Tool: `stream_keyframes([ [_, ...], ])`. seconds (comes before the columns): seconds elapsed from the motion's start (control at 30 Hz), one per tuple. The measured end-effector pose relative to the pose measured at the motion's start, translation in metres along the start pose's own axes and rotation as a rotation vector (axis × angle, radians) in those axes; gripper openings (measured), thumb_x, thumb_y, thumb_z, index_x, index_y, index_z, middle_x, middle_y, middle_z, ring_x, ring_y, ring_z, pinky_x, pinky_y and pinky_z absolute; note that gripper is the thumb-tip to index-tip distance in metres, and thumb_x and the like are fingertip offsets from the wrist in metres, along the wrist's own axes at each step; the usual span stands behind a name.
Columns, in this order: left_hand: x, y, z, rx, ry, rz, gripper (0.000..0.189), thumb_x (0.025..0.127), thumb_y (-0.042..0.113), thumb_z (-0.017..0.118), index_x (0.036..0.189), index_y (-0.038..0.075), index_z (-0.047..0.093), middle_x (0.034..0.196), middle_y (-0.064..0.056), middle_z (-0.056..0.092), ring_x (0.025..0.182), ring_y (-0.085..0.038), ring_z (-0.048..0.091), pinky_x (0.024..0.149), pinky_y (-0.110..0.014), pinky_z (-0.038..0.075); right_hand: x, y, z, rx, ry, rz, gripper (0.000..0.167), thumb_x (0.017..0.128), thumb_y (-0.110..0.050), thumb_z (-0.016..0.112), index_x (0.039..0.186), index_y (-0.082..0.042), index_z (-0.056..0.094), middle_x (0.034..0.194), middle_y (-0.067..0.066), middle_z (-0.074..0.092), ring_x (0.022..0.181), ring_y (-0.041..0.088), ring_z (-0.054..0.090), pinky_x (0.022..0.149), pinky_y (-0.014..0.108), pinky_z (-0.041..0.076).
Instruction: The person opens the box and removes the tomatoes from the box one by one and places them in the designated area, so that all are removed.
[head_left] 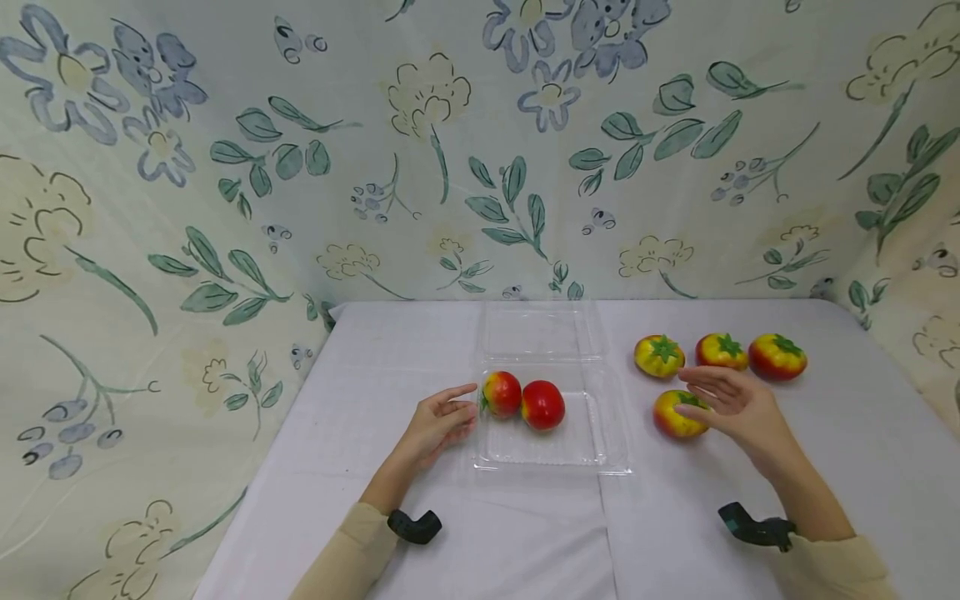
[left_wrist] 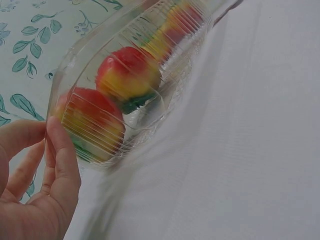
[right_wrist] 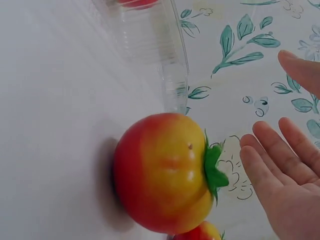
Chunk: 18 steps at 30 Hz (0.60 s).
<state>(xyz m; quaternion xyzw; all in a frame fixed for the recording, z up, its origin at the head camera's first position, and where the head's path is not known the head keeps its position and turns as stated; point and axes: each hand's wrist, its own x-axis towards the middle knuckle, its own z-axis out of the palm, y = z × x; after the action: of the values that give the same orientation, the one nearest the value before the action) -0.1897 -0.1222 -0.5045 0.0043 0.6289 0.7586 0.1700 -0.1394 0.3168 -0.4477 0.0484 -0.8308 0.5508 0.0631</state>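
Note:
A clear plastic clamshell box [head_left: 551, 458] lies with its lid [head_left: 540, 331] folded back. On the left side of its base are two red and yellow tomatoes [head_left: 543, 406], their green leafy tops turned sideways or down. My left hand [head_left: 437, 427] pinches the box's left rim between thumb and fingers, seen close in the left wrist view. To the right of the box, my right hand [head_left: 742, 412] hovers over the nearest loose tomato [right_wrist: 162, 172], fingers spread apart from the thumb with nothing between them. That tomato stands on the cloth, green top up.
Three more tomatoes stand in a row behind the right hand: a yellowish one [head_left: 659, 357], a middle one [head_left: 721, 352] and a redder one [head_left: 777, 357]. A white cloth [head_left: 375, 358] covers the table. Floral fabric [head_left: 450, 150] hangs behind it.

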Motion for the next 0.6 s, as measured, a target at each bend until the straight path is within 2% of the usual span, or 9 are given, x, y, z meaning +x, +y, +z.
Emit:
stream_keyframes([
  [0.13,0.001,-0.001,0.000,-0.001,-0.002,0.007,0.046,0.094,0.000,0.067,0.139,0.002,0.057,0.101,-0.010,0.066,0.080,-0.015,0.065,0.075,-0.027,0.059,-0.001,-0.008,0.008,-0.002,-0.004,0.000,0.054,0.088,-0.013,0.078,0.134,0.000,0.053,0.128,0.002,0.061,0.112,-0.003,0.056,0.089,0.012,0.047],
  [0.37,0.001,-0.002,0.000,-0.003,-0.003,0.013,0.045,0.094,0.000,0.067,0.138,0.002,0.057,0.099,-0.009,0.066,0.081,-0.015,0.065,0.076,-0.028,0.059,0.000,-0.019,0.023,0.022,-0.028,0.000,0.055,0.087,-0.012,0.079,0.134,0.000,0.053,0.134,0.016,0.057,0.115,-0.004,0.054,0.092,0.015,0.047],
  [0.53,0.000,-0.001,0.000,-0.008,-0.003,0.007,0.046,0.094,-0.001,0.067,0.138,0.002,0.057,0.099,-0.009,0.066,0.082,-0.015,0.065,0.076,-0.028,0.059,0.002,-0.024,0.037,0.050,-0.055,-0.002,0.055,0.085,-0.015,0.081,0.132,-0.002,0.056,0.134,0.018,0.058,0.117,0.002,0.056,0.094,0.018,0.048],
  [0.6,0.000,-0.001,0.000,-0.005,-0.005,0.007,0.046,0.094,0.000,0.067,0.138,0.002,0.057,0.100,-0.009,0.065,0.082,-0.015,0.065,0.076,-0.028,0.059,0.003,-0.026,0.043,0.050,-0.068,-0.006,0.054,0.085,-0.016,0.081,0.131,-0.003,0.058,0.133,0.018,0.059,0.119,0.009,0.058,0.095,0.020,0.048],
])
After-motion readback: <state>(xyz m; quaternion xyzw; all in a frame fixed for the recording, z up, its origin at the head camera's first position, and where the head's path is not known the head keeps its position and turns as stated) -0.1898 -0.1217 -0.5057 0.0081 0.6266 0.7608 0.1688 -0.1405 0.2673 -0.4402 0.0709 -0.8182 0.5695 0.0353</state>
